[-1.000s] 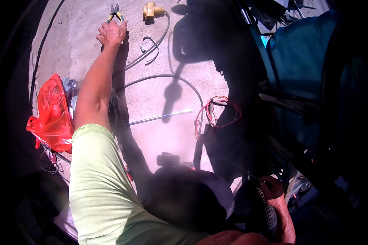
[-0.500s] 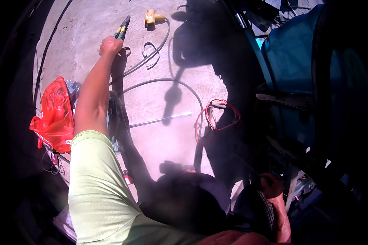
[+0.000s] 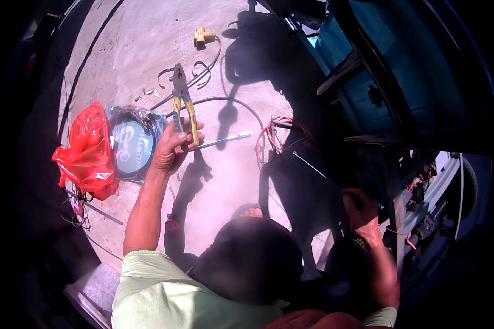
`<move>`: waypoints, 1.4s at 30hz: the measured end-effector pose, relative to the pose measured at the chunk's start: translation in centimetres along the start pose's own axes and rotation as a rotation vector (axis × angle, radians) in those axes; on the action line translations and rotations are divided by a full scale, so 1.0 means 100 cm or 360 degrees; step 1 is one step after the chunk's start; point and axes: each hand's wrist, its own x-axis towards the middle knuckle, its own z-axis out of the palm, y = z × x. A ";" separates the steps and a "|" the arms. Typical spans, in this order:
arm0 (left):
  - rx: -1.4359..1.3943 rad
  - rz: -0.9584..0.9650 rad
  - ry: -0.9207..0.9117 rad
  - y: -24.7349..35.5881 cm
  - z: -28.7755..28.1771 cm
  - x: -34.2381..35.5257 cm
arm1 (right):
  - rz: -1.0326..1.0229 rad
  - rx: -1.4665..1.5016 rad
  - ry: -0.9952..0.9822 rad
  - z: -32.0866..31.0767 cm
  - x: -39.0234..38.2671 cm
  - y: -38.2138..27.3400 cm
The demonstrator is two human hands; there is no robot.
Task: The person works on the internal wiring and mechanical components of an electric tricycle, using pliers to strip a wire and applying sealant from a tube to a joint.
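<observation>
My left hand point(image 3: 173, 145) is closed round the handles of pliers point(image 3: 179, 101) with yellow-and-blue grips, held above the pale ground. Their jaws point away from me and the handles stand spread apart. To the right, in shadow, my right hand point(image 3: 361, 211) has its fingers curled at the near end of a thin, pale, rod-like piece point(image 3: 313, 168); whether it is a stiff wire or a rod I cannot tell. Left of the pliers lie a clear-wrapped coil with a round blue label point(image 3: 133, 143) and a red plastic bag point(image 3: 88, 151).
A yellow T-shaped connector point(image 3: 201, 37) on a grey cable lies farther off. A red-wire coil point(image 3: 282, 137) and a clear tube point(image 3: 222, 140) rest on the ground. At right stands a dark frame with a blue-green panel point(image 3: 368, 33); a white frame with exposed wiring point(image 3: 422, 189) is below it.
My left hand has drawn back toward me with the pliers, whose handles are now spread. My right hand has moved farther forward, and the thin rod-like piece now shows clearly.
</observation>
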 end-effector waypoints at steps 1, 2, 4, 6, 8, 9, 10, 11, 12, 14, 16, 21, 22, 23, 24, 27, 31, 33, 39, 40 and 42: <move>0.0071 -0.0099 -0.0068 -0.018 0.007 -0.017 | -0.0089 0.0027 0.0050 0.001 0.000 -0.003; 0.0138 -0.0202 -0.0132 -0.042 0.011 -0.029 | -0.0147 0.0065 0.0087 0.003 0.001 -0.006; 0.0454 -0.0465 -0.0241 -0.087 0.044 -0.046 | -0.0225 0.0126 0.0176 0.002 -0.002 -0.009; 0.0593 -0.0730 -0.0415 -0.131 0.065 -0.057 | -0.0403 0.0136 0.0273 0.003 -0.010 -0.011; 0.0717 -0.0874 -0.0695 -0.144 0.113 -0.073 | -0.0219 0.0159 0.0194 -0.005 -0.022 -0.008; 0.0891 -0.0808 -0.0844 -0.151 0.131 -0.079 | -0.0206 0.0117 0.0182 -0.008 -0.025 -0.007; 0.0851 -0.1010 -0.0653 -0.145 0.166 -0.091 | -0.0191 0.0075 0.0179 -0.014 -0.029 -0.005; 0.0753 -0.1044 -0.0785 -0.165 0.166 -0.088 | -0.0203 0.0021 0.0237 -0.016 -0.033 0.003; 0.0663 -0.1066 -0.0888 -0.179 0.163 -0.085 | -0.0238 -0.0021 0.0281 -0.014 -0.034 0.013; 0.0587 -0.1140 -0.0997 -0.174 0.189 -0.087 | -0.0249 -0.0072 0.0379 -0.018 -0.041 0.029; 0.0683 -0.1059 -0.0997 -0.185 0.194 -0.089 | -0.0180 -0.0026 0.0343 -0.019 -0.047 0.027; 0.0820 -0.0769 -0.1205 -0.205 0.191 -0.085 | -0.0189 -0.0038 0.0403 -0.024 -0.053 0.027; 0.0803 -0.0749 -0.1179 -0.208 0.190 -0.085 | -0.0164 -0.0010 0.0393 -0.025 -0.053 0.025; 0.0785 -0.0731 -0.1148 -0.209 0.191 -0.089 | -0.0138 0.0018 0.0379 -0.024 -0.052 0.024; 0.0768 -0.0712 -0.1117 -0.208 0.192 -0.091 | -0.0126 -0.0022 0.0343 -0.022 -0.052 0.025; 0.0834 -0.0671 -0.1012 -0.204 0.197 -0.091 | -0.0126 -0.0133 0.0230 -0.017 -0.050 0.026; 0.1020 -0.0573 -0.1092 -0.202 0.188 -0.080 | -0.0173 -0.0188 0.0125 -0.014 -0.048 0.021; 0.0998 -0.0581 -0.1051 -0.199 0.188 -0.083 | -0.0187 -0.0175 0.0115 -0.013 -0.046 0.021; 0.1439 0.0176 -0.1104 -0.200 0.186 -0.077 | -0.0203 -0.0116 0.0003 -0.012 -0.044 0.016; 0.1547 0.0467 -0.1151 -0.201 0.185 -0.075 | -0.0200 -0.0060 0.0001 -0.011 -0.043 0.015; 0.1634 0.0655 -0.1151 -0.198 0.189 -0.075 | -0.0124 0.0112 -0.0044 -0.011 -0.041 0.012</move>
